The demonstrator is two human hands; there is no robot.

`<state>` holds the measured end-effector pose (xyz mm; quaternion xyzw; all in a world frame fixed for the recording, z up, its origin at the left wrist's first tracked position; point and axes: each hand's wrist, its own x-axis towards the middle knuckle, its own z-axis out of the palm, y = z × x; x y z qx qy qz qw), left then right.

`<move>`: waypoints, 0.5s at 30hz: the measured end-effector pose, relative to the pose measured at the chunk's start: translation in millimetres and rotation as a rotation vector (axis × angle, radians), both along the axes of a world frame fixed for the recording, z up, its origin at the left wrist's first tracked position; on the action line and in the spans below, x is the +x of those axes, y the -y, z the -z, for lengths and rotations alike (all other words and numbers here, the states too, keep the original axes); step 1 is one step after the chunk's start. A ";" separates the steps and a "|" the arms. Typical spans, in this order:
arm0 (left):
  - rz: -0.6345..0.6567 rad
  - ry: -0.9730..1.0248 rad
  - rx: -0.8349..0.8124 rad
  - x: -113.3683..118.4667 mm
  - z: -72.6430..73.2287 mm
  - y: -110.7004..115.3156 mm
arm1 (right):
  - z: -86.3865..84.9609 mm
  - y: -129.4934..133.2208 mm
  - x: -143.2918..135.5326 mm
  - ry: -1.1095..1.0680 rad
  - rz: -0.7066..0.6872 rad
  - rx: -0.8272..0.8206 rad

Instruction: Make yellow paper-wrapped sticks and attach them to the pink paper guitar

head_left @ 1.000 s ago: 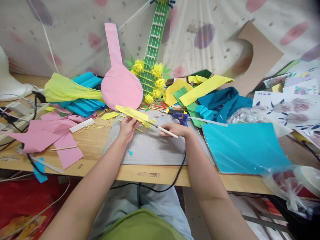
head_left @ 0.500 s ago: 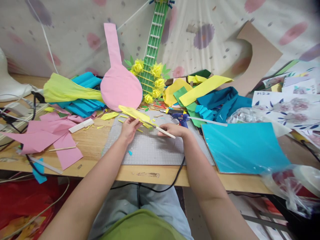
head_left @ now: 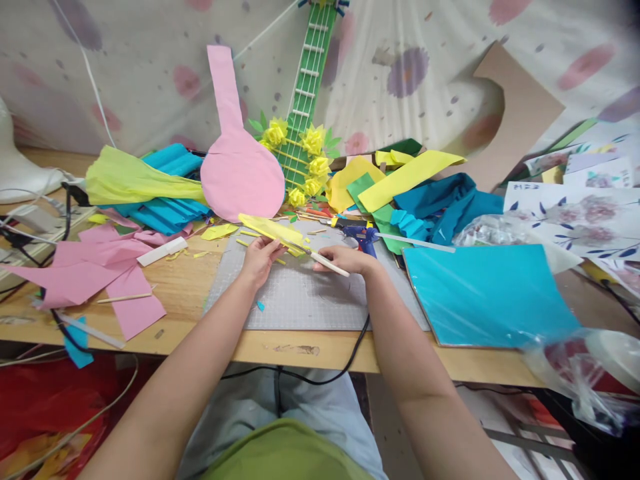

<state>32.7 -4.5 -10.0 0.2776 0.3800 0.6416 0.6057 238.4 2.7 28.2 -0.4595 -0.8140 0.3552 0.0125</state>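
Observation:
Over the grey cutting mat [head_left: 310, 307], my left hand [head_left: 261, 260] pinches the near edge of a yellow paper strip [head_left: 273, 229]. My right hand [head_left: 343, 259] is closed around white-handled scissors [head_left: 327, 263], whose blades lie along the strip's lower edge. Part of the blades is hidden by the paper. Thin yellow paper pieces [head_left: 243, 243] lie on the mat beneath. A small blue scrap [head_left: 260, 306] rests nearer to me. Just beyond my right hand is a blue glue gun [head_left: 361, 235] with a translucent glue stick in its back.
A pink lute-shaped cutout [head_left: 243, 175] leans at the back beside a green stringed instrument model [head_left: 306, 93] with yellow paper flowers. Pink paper [head_left: 95, 267] lies at left, a wrapped blue sheet pack [head_left: 490, 293] at right. A black cord [head_left: 350, 363] loops over the table's front edge.
The yellow strip and the scissors have shifted very slightly. Both hands keep nearly the same place and the same grips.

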 end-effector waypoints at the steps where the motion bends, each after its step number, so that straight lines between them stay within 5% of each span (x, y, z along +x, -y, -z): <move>1: 0.005 0.000 -0.006 0.0 0.0 0.1 | 0.3 -0.3 0.1 -0.001 -0.002 0.000; 15: 0.036 0.003 -0.049 -1.1 -0.5 -0.5 | -8.9 3.1 0.5 0.010 0.089 -0.017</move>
